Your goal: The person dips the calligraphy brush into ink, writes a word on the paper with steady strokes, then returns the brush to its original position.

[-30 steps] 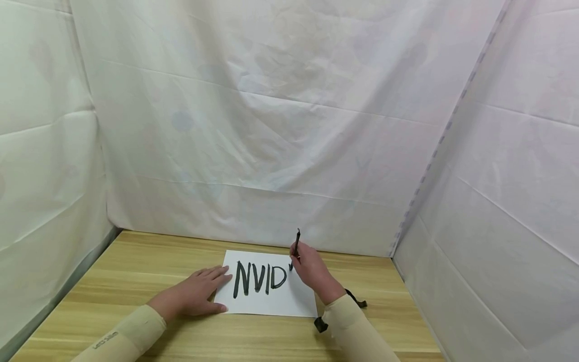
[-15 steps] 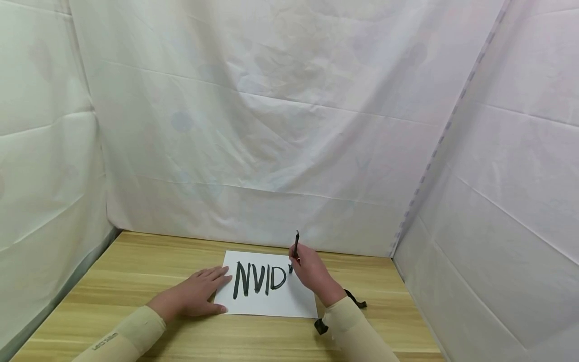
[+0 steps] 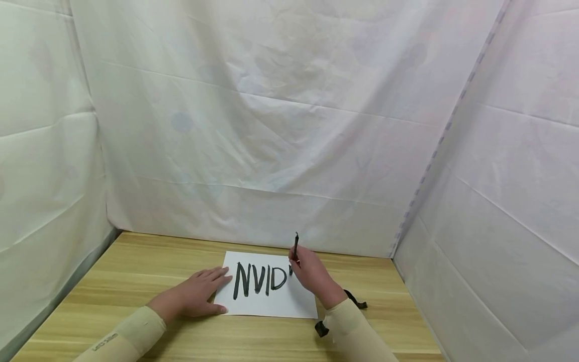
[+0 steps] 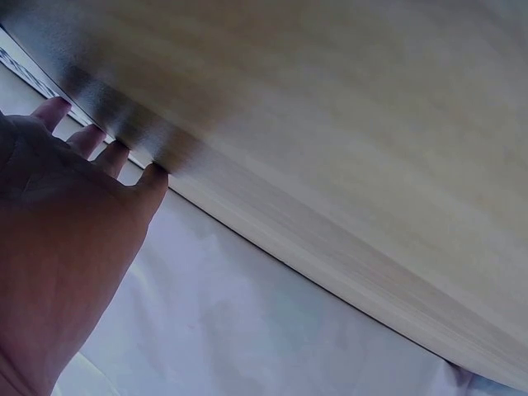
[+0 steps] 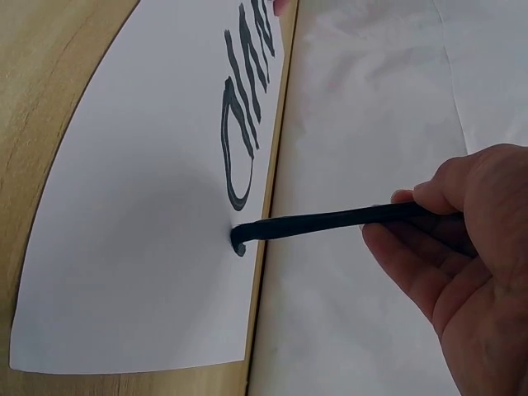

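Note:
A white sheet of paper [image 3: 267,307] lies on the table, with the large black letters NVID and a short dark stroke beside the D. My right hand [image 3: 312,271] pinches a slim black writing brush [image 5: 322,221] between thumb and fingers. In the right wrist view its dark tip is bent against the paper, just past the D; the head view partly hides that spot behind the hand. On the left, my left hand [image 3: 196,294] rests flat with spread fingers, fingertips and thumb tip on the paper's left edge.
The wooden table [image 3: 113,281] ends against white cloth walls [image 3: 271,151] at the back and both sides. A black strap [image 3: 321,329] shows around my right wrist, one loose end on its far side.
My right hand and the brush have shifted very slightly toward me, the brush's upper end sinking a little. The left hand stays in place on the paper.

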A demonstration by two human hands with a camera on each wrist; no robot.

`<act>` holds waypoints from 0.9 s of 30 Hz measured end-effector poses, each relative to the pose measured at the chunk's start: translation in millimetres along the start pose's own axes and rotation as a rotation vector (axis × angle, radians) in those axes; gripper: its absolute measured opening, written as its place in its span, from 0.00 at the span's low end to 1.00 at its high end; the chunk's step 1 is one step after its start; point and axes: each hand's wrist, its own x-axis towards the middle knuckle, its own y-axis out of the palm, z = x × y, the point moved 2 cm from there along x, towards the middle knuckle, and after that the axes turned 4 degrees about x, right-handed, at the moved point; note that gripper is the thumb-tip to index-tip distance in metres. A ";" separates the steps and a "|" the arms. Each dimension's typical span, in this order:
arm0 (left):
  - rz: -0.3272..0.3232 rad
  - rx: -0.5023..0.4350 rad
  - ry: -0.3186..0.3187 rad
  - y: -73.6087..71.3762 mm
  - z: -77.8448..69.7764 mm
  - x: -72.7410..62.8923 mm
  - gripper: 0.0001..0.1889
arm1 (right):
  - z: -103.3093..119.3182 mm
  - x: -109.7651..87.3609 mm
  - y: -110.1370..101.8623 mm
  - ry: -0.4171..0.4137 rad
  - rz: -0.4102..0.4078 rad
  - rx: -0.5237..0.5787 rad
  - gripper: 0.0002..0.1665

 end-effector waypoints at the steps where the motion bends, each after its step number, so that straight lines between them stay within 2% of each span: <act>1: 0.000 -0.001 0.000 -0.2 -0.3 -0.1 0.51 | 0.9 -0.6 -0.3 0.001 0.000 0.000 0.04; 10: 0.002 -0.006 -0.001 0.5 0.3 0.0 0.51 | 3.2 -6.5 -0.1 -0.004 -0.014 -0.016 0.02; 17: -0.005 -0.010 0.013 0.0 -0.7 0.0 0.51 | 4.1 -10.4 0.1 -0.021 -0.022 -0.017 0.03; 27: 0.002 -0.002 -0.004 1.3 1.3 0.1 0.51 | 4.6 -13.6 -1.2 -0.036 -0.012 -0.002 0.07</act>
